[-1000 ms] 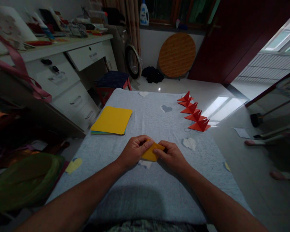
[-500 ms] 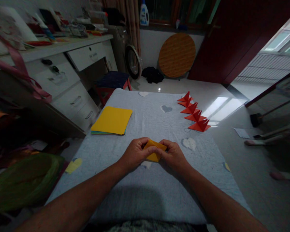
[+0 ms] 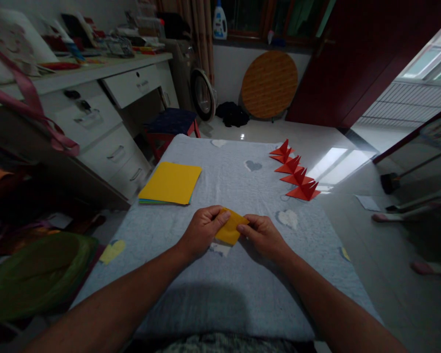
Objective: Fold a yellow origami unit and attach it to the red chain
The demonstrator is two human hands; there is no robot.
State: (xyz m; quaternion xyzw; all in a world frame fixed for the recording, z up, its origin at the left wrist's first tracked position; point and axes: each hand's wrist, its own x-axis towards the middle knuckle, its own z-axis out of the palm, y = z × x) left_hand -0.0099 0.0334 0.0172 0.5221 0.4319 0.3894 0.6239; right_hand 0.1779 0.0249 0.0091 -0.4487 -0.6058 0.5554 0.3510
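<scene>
Between my hands is a small folded piece of yellow paper (image 3: 231, 231), held just over the cloth-covered table (image 3: 220, 186). My left hand (image 3: 203, 230) pinches its left edge, thumb on top. On the right edge, my right hand (image 3: 262, 234) closes thumb and fingers on the paper; the fingers underneath are partly hidden. A stack of square paper sheets (image 3: 172, 183), yellow on top with other colours below, lies to the left beyond my left hand. Several red folded paper shapes (image 3: 297, 171) with upright points stand in a row at the table's right edge.
A white desk with drawers (image 3: 106, 132) runs along the left, a dark-topped stool (image 3: 171, 120) beside it. Behind the table are an open washing machine door (image 3: 203, 94) and a round wooden board (image 3: 269, 84). A green basket (image 3: 40, 274) sits at lower left.
The thumbs have drawn apart from the middle of the yellow paper to its edges, and more of its face shows. The paper has turned and shifted slightly left.
</scene>
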